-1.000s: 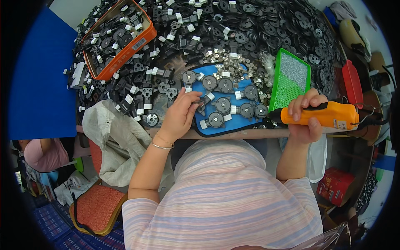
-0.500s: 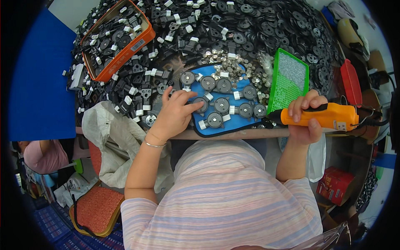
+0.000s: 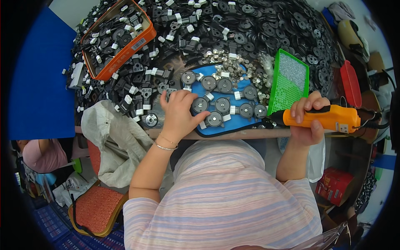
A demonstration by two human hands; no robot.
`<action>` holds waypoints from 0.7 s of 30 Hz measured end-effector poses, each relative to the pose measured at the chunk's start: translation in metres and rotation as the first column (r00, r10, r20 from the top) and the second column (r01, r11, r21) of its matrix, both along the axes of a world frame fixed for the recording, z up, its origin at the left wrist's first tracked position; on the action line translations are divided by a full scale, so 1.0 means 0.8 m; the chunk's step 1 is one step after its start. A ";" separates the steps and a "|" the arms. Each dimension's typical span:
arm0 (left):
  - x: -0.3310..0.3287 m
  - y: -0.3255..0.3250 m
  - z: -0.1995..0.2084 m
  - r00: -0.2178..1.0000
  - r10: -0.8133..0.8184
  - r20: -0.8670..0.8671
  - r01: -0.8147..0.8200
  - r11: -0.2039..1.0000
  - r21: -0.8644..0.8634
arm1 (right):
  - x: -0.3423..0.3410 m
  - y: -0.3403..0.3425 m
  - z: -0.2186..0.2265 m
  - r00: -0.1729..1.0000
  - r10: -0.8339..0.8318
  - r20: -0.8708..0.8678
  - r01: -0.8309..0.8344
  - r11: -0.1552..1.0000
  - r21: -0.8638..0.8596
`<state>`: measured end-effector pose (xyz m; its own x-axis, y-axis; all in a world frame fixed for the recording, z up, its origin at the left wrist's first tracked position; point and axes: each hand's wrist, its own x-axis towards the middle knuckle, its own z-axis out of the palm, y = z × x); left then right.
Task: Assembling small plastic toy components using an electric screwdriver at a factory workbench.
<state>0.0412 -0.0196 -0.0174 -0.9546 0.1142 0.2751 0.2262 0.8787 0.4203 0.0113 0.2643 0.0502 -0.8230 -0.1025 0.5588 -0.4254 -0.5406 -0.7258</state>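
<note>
My left hand (image 3: 179,112) is at the left edge of a blue mat (image 3: 231,127), its fingers apart and its thumb stretched toward a black round wheel part (image 3: 214,119). No object shows in that hand, though its palm side is hidden. Several black wheel parts with white tabs lie on the mat, one of them (image 3: 200,105) beside my fingers. My right hand (image 3: 309,118) is wrapped round an orange electric screwdriver (image 3: 327,118), held level with its black nose pointing left, just off the mat's right edge.
A green tray (image 3: 287,83) of small silvery screws stands right of the mat. Small metal caps (image 3: 233,66) lie behind it. Black parts (image 3: 266,29) heap across the table around an orange box (image 3: 118,54). A pale cloth sack (image 3: 110,137) hangs at the left front edge.
My left hand has shifted slightly left and toward me, its index finger drawing back from the wheel parts. My right hand and the electric screwdriver have hardly moved.
</note>
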 end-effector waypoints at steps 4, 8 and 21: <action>-0.002 -0.004 -0.001 1.000 -0.012 -0.004 0.012 1.000 0.021 | 0.000 0.002 -0.002 1.000 -0.014 -0.008 0.014 1.000 -0.004; -0.003 -0.005 -0.002 1.000 -0.017 0.023 0.016 0.999 0.036 | -0.001 0.005 -0.002 1.000 -0.019 -0.010 0.019 1.000 -0.008; -0.003 -0.001 -0.010 0.998 -0.022 0.058 0.019 0.998 0.063 | -0.011 0.041 0.001 0.962 -0.269 -0.037 0.269 0.963 -0.008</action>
